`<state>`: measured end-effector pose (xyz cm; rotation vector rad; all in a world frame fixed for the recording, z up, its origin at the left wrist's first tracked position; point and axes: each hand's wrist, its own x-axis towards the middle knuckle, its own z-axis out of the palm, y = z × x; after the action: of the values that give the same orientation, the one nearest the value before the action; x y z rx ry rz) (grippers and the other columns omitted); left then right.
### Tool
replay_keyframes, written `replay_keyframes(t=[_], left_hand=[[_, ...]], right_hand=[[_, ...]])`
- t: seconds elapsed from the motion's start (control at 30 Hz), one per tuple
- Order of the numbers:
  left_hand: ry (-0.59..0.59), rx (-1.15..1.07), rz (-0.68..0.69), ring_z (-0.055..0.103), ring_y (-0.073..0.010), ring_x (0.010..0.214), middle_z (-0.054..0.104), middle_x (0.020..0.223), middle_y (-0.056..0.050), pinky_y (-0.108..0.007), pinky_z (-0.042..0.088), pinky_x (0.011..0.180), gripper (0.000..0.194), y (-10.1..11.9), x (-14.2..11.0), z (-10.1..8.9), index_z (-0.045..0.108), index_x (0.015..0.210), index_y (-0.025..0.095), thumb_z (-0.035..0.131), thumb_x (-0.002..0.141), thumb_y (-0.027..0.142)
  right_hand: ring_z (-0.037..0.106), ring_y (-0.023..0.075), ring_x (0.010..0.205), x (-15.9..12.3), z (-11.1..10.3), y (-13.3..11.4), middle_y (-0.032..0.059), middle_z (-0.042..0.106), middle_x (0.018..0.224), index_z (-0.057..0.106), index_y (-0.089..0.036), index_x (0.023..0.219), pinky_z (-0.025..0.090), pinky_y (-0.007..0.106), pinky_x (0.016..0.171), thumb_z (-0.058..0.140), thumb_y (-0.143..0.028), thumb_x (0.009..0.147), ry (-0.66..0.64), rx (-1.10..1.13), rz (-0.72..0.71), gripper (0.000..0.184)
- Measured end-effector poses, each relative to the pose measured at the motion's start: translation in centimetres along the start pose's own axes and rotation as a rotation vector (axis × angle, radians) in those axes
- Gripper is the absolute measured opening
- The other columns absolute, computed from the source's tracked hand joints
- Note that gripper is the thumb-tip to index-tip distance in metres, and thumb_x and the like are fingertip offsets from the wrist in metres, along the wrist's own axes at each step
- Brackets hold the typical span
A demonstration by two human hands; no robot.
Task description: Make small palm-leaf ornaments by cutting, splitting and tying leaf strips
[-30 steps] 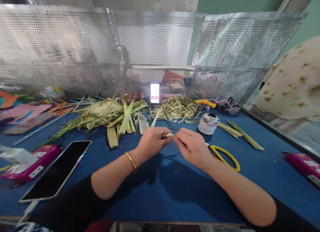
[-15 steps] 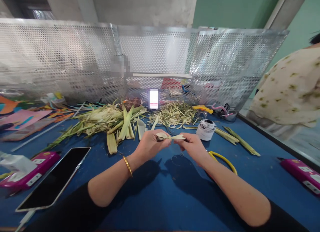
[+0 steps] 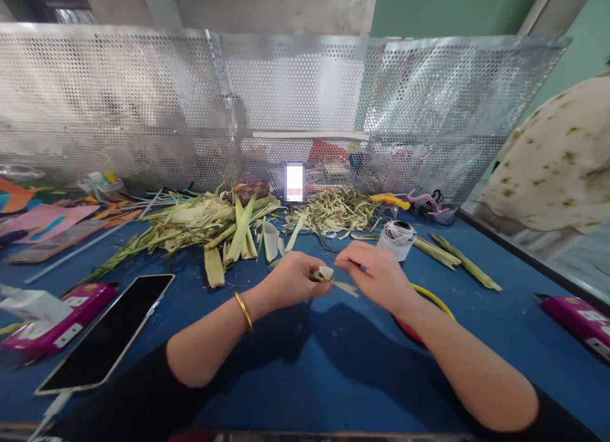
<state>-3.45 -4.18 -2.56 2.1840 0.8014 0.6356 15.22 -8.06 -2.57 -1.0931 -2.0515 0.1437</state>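
Observation:
My left hand is closed in a pinch on a small bundle of pale corn husk. A narrow husk strip points out of the bundle to the right. Just right of it, apart from the bundle, is my right hand, its thumb and fingertips pressed together. Whatever lies between those fingertips is too small to make out. A spool of white thread stands behind my right hand. Under the right forearm lies a tool with a yellow and red loop handle, partly hidden.
Husk leaves and shredded strips lie along the back of the blue table. A phone and a magenta power strip are at left; another power strip is at right. Behind stands a perforated metal screen; a person is beyond.
My right hand has let go of the right-hand tip of the husk and moved slightly right. The bundle has turned in my left hand, its strip now angled downward.

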Motion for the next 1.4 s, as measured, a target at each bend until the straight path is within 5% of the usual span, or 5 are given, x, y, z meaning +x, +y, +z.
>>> replay_keyframes(t=[0.3,0.73,0.87,1.1,1.4], left_hand=[[0.172,-0.577,-0.124,0.058,-0.0109,0.055,0.062,0.059,-0.001,-0.024,0.049,0.059,0.015,0.4,0.7,0.0,0.064,0.069,0.011,0.066,0.069,0.027],[0.086,-0.001,-0.114,0.045,-0.0076,0.049,0.052,0.048,0.004,-0.019,0.03,0.045,0.013,-0.4,0.3,0.1,0.057,0.053,0.014,0.06,0.065,0.018],[-0.08,-0.351,-0.1,0.056,-0.0111,0.055,0.063,0.059,-0.001,-0.022,0.044,0.056,0.013,0.3,0.2,0.0,0.063,0.065,0.013,0.064,0.067,0.025],[0.18,-0.569,-0.157,0.056,-0.0103,0.055,0.061,0.058,-0.002,-0.023,0.046,0.058,0.016,0.1,0.8,0.1,0.062,0.064,0.011,0.062,0.069,0.026],[0.31,0.109,-0.103,0.044,-0.009,0.053,0.053,0.053,0.003,-0.02,0.03,0.05,0.015,-0.7,0.2,0.8,0.06,0.059,0.014,0.056,0.07,0.022]], right_hand=[[0.048,0.0113,0.048,-0.1,1.7,1.7,-0.0033,0.053,0.05,0.059,-0.018,0.062,0.038,0.025,0.051,0.058,-0.036,0.076,-0.051,0.49,0.515,0.023],[0.053,0.0162,0.07,-0.5,0.6,-0.6,0.0055,0.058,0.075,0.063,-0.018,0.08,0.039,0.027,0.065,0.041,-0.02,0.091,-0.051,-0.188,-0.075,0.025],[0.052,0.0136,0.063,0.1,0.0,1.1,0.0008,0.058,0.066,0.06,-0.019,0.069,0.04,0.026,0.06,0.051,-0.026,0.085,-0.095,0.126,0.147,0.019],[0.051,0.0125,0.053,-0.2,2.0,1.3,-0.0024,0.055,0.054,0.061,-0.017,0.072,0.041,0.026,0.056,0.054,-0.034,0.08,-0.068,0.547,0.527,0.02],[0.052,0.0155,0.067,-0.9,1.8,-1.1,0.005,0.058,0.074,0.062,-0.018,0.079,0.036,0.026,0.061,0.039,-0.017,0.091,-0.076,-0.249,-0.074,0.026]])
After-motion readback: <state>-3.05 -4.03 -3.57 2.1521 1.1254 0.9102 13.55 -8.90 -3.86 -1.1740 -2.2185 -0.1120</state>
